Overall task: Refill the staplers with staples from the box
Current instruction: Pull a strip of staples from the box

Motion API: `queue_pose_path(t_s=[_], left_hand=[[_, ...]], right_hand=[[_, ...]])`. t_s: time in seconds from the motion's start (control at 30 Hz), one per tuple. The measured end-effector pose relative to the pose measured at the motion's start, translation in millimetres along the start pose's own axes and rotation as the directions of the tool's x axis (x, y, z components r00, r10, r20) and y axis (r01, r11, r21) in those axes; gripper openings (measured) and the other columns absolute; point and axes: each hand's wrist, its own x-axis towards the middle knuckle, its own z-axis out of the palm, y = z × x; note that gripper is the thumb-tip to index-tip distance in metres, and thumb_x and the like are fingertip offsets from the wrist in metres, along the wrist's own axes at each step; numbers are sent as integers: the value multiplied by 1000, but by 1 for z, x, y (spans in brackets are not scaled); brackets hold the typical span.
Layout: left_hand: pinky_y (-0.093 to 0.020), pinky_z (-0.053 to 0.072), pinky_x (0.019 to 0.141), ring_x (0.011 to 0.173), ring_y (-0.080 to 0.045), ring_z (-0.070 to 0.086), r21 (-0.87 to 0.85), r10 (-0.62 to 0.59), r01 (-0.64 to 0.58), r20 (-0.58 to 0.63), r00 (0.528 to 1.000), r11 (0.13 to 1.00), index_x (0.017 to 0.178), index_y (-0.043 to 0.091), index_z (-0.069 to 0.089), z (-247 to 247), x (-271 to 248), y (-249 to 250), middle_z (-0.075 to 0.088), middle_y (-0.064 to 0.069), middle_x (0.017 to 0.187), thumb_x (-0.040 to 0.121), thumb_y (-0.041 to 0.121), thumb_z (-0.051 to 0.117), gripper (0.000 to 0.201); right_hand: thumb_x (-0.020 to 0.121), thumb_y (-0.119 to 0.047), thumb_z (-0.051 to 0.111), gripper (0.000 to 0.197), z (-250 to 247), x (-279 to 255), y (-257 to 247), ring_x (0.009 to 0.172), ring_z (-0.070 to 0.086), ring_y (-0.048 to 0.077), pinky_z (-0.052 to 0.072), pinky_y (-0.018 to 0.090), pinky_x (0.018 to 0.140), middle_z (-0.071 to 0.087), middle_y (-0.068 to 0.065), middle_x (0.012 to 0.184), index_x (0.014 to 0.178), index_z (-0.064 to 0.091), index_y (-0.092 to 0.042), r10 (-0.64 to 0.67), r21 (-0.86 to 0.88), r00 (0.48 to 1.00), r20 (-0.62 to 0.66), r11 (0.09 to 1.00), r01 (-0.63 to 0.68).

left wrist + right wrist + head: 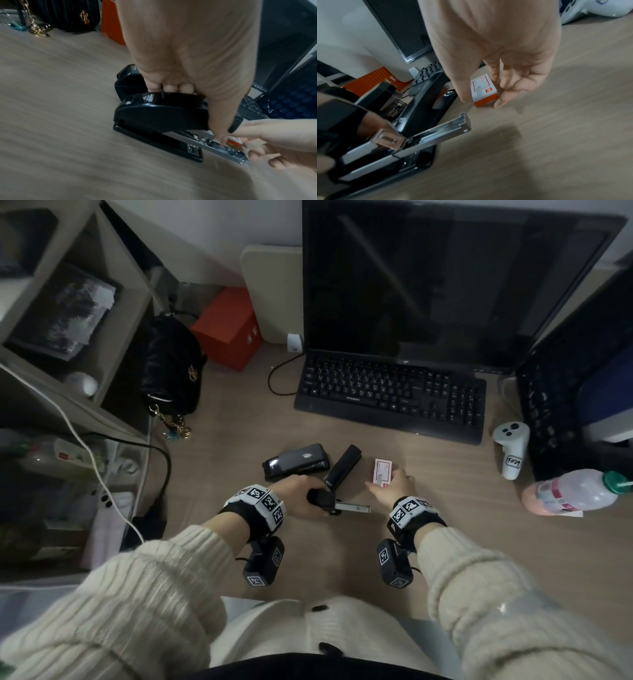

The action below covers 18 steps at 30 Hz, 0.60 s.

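Stapler: on counter, left hand fingers clamped round its body, likely steadying it; tray slid out for loading. Box: just beyond, right hand fingers closing round it, contact unclear. Two staplers beside, waiting.

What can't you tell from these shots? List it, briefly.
- Staples in the silver metal magazine of the black plastic stapler in the left hand: tiny in the head view, blurred in both wrist views.
- Contents of the small white-and-orange cardboard box: hidden by its walls; print blurred.
- Whether the right hand grips the box: thumb contact smeared, right wrist view.
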Motion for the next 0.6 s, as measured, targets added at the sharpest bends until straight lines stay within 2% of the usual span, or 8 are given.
queue_pose_path(t_s=[0.13,0.23,0.3,0.37,0.4,0.47,0.53,0.6], left_hand=[[-26,50,93,103,-9,63,-52,37,-38,-26,999,998,121,28,65,-1,2,4,68,9,113,77,43,78,48],[-20,46,95,108,-3,60,-64,43,-45,-38,998,997,122,28,64,-2,3,6,66,12,118,78,47,76,50],[-17,45,95,107,0,59,-84,52,-56,-42,998,995,120,27,66,-3,2,8,66,13,118,79,48,75,47],[-17,46,96,106,-1,61,-96,64,-69,-52,997,993,117,24,68,-5,2,10,66,12,116,82,46,73,41],[-18,47,96,105,-2,61,-98,71,-77,-59,996,992,115,23,69,-5,2,10,67,11,115,84,44,72,38],[-18,48,96,104,-3,62,-106,80,-88,-79,994,990,112,22,70,-6,2,11,67,9,113,87,41,70,32],[-17,48,95,102,-4,62,-108,81,-91,-95,992,990,112,21,70,-6,2,10,68,8,111,88,38,69,29],[-18,48,94,102,-6,64,-91,83,-93,-111,990,992,112,20,71,-7,3,9,69,7,111,89,35,69,27]], right_hand=[[79,-35,66,58,-3,0,0,114,54,35,46,41,96,51,15,128,127,48,-8,-71,-132,997,-39,989,65],[76,-35,68,58,-6,-2,-2,111,57,35,48,39,92,52,15,126,124,50,-7,-37,-169,999,-33,985,31],[71,-35,72,54,-8,-4,-1,104,62,33,51,37,86,60,12,116,116,57,-7,9,-141,1000,-17,990,-11],[72,-29,73,41,-11,-7,1,96,65,30,50,30,74,62,7,97,105,61,-6,36,-98,999,17,995,-34],[74,-26,73,38,-12,-9,2,96,64,30,47,29,72,59,6,92,103,58,-7,43,-83,999,33,996,-40],[75,-23,72,43,-13,-13,4,96,63,29,45,29,72,56,6,92,108,50,-7,47,-68,997,56,997,-43],[73,-20,71,41,-12,-14,4,86,64,27,49,29,71,62,6,90,107,54,-6,37,-44,995,88,998,-33],[71,-16,73,30,-11,-14,4,70,66,21,55,23,63,69,5,80,99,66,-9,-1,-10,994,107,1000,3]])
